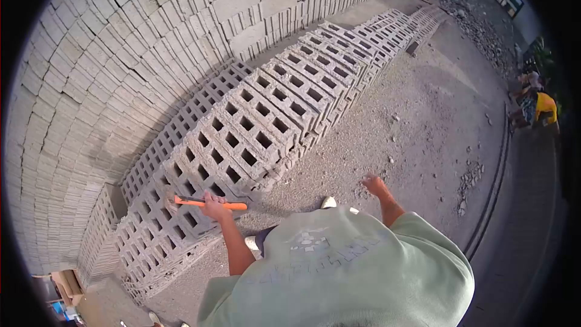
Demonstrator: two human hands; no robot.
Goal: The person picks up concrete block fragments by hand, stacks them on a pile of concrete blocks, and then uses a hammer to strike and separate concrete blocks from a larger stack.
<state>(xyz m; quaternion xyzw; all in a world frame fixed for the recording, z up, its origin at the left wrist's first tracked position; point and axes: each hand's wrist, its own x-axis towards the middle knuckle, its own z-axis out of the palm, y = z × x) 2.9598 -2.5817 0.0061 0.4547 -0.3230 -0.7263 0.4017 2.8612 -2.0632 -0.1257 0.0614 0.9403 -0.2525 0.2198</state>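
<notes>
In my left hand (pixel 214 207), closed around its grip, is a brush (pixel 231 206) with an orange and black handle. The tan head looks like bristles, though it is blurred, and it lies over the top of a row of hollow concrete blocks (pixel 254 124). These grey blocks stand packed side by side, their rectangular holes facing up. My right hand (pixel 376 186) hangs over the gravelly ground to the right of the row, holding nothing, its fingers loosely apart.
A tall wall of stacked blocks (pixel 151 42) rises behind the row. Rubble (pixel 478 30) lies at the far right. Another person in a yellow top (pixel 546 109) bends at the right edge. Loose stones (pixel 469 181) are scattered on the ground.
</notes>
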